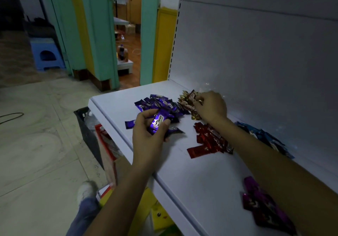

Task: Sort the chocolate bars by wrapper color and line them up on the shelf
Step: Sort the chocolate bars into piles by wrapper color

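Purple bars [161,103] lie in one loose heap at the left of the white shelf [192,171], overlapped too much to count. The left hand [146,136] hovers at the heap's near edge, fingers curled round one shiny purple bar [159,123], perhaps with more beneath it. Just right, the right hand [210,107] grips a small cluster of gold bars [188,100] near the back panel. There are five colour groups in all: nearer lie the red bars [210,140], behind the right forearm the blue bars [265,136], and nearest the magenta bars [265,206].

Purple bars [161,105], red bars [210,140]
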